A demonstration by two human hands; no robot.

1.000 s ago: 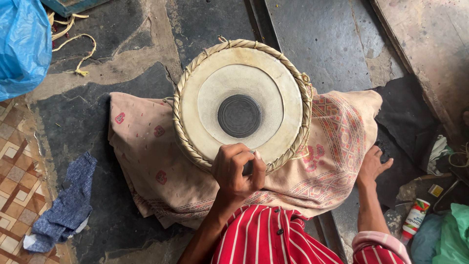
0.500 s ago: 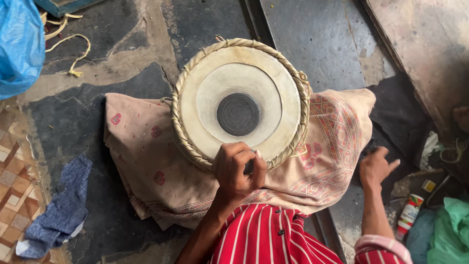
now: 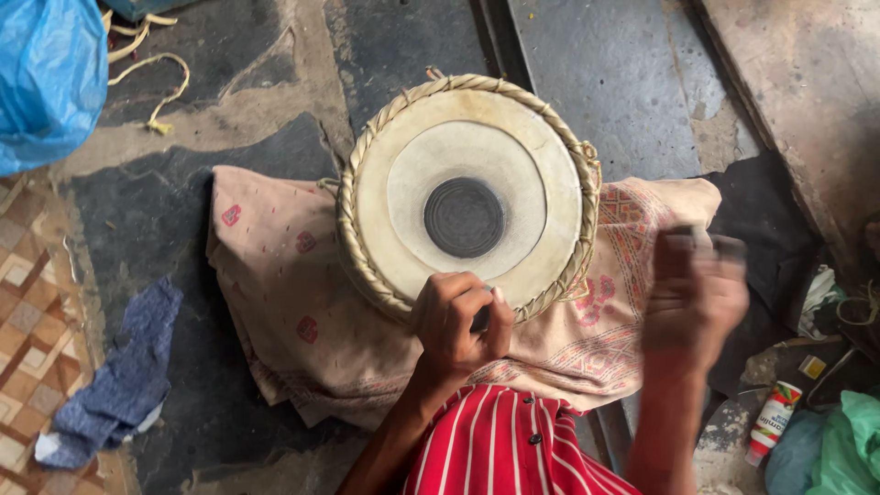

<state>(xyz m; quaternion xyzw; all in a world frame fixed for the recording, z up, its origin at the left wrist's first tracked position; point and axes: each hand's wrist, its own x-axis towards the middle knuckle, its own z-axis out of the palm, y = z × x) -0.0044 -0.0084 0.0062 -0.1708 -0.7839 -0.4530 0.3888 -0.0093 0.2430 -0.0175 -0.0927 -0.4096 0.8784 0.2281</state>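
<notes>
Right hand (image 3: 694,298) just lifted off floor at lower right, blurred, grip unreadable; left hand (image 3: 458,316) unchanged, pinching dark tool on drum (image 3: 463,197) rim.

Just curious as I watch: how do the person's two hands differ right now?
The left hand is sharp in the picture, curled into a fist at the near rim of the drum, its grip closed on something small and dark. The right hand is blurred, raised off to the side above the patterned cloth, clear of the drum. Both are bare.
</notes>
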